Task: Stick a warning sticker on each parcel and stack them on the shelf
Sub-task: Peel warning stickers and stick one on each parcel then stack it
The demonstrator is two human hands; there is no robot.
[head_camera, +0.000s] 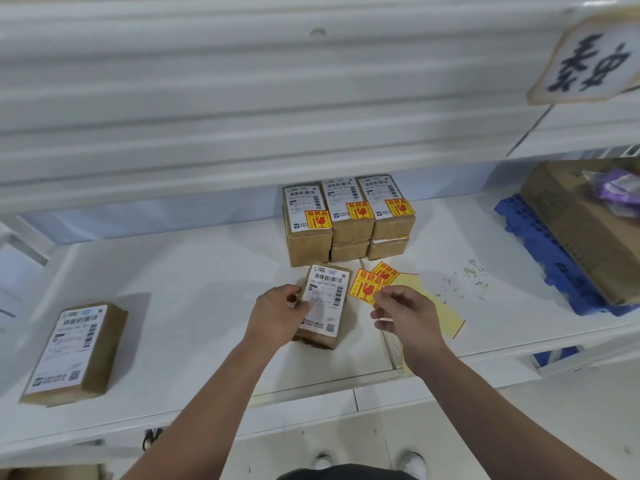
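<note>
A small brown parcel [325,306] with a white shipping label lies on the white shelf [194,278]. My left hand [280,306] grips its left edge. My right hand [401,310] pinches a yellow and red warning sticker [363,285] just right of the parcel, above a yellow backing sheet [446,317] that carries one more sticker [386,271]. Behind stands a stack of parcels [349,220], two layers high, the top three bearing warning stickers. Another unstickered parcel [76,351] lies at the far left of the shelf.
A large cardboard box [581,223] rests on a blue plastic pallet [540,251] at the right. An upper shelf board [242,98] hangs overhead, with a sign [595,57] at the top right. Paper scraps [467,275] dot the shelf. My shoes [412,462] show on the floor.
</note>
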